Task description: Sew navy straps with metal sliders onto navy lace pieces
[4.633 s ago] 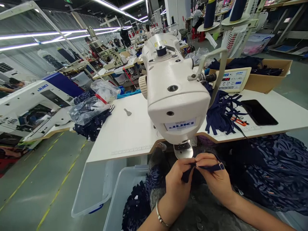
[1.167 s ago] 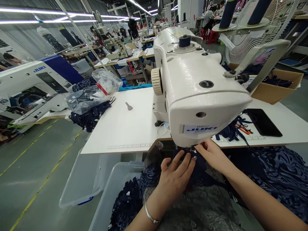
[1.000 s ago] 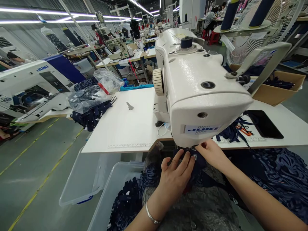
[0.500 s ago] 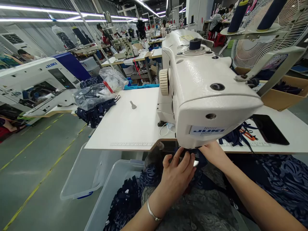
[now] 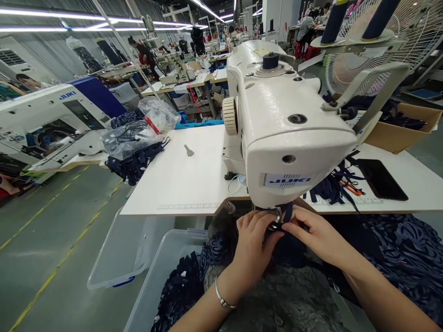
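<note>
Directly below the head of the white sewing machine (image 5: pixel 294 133), both hands work close together. A navy strap (image 5: pixel 288 213) runs down from the machine head between them. My right hand (image 5: pixel 313 230) pinches this strap between thumb and fingers. My left hand (image 5: pixel 254 237), with a bracelet at the wrist, is closed around the strap's lower part. A shiny metal piece (image 5: pixel 278 216) shows at its fingertips; its kind is partly hidden. Dark navy fabric (image 5: pixel 290 249) hangs beneath the hands. The needle area is hidden behind the machine head.
On the white table (image 5: pixel 173 175) lies a small grey metal tool (image 5: pixel 188 150). Navy strips (image 5: pixel 328 186), orange-handled snips (image 5: pixel 353 188) and a black phone (image 5: pixel 382 180) lie right. A plastic bin (image 5: pixel 148 272) holding navy pieces (image 5: pixel 178 290) stands below left; patterned fabric (image 5: pixel 404 253) lies right.
My right hand has come out from behind the machine head towards me, and the strap now shows. My left hand has turned, its thumb now in view. The view has shifted slightly.
</note>
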### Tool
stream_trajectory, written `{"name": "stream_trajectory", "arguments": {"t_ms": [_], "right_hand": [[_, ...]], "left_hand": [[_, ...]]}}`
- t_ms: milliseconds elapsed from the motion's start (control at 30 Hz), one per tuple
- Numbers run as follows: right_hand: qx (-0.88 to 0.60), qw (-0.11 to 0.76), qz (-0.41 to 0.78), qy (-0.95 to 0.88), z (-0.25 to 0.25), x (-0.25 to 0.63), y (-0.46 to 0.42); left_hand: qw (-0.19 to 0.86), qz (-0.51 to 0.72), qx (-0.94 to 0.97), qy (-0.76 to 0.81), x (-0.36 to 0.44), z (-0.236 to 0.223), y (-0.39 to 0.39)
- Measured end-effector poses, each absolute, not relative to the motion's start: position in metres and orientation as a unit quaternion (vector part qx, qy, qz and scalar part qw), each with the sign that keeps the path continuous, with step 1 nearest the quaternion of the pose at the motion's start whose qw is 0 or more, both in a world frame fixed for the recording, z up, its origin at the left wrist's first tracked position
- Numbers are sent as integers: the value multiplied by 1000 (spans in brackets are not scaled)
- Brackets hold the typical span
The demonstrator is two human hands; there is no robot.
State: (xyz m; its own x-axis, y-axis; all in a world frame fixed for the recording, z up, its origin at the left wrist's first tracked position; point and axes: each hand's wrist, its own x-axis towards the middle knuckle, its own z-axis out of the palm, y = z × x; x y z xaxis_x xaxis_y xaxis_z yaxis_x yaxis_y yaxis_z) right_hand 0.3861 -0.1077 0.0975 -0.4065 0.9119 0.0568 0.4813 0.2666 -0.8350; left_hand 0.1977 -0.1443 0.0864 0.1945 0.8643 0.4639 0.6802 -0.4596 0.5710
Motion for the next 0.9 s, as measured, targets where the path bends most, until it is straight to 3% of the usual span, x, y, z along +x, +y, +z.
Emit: {"name": "stream_trajectory", "arguments": {"t_ms": [167, 533, 900], "right_hand": [[-437, 299, 406, -745, 102, 386, -114], [-340, 489, 385, -705, 68, 382, -128], [-339, 508, 300, -733, 63, 381, -138]], "left_hand": [[152, 390, 751, 510, 200, 89, -144], [-30, 428, 776, 462, 203, 93, -155], [-27, 434, 772, 464, 203, 87, -161]]}}
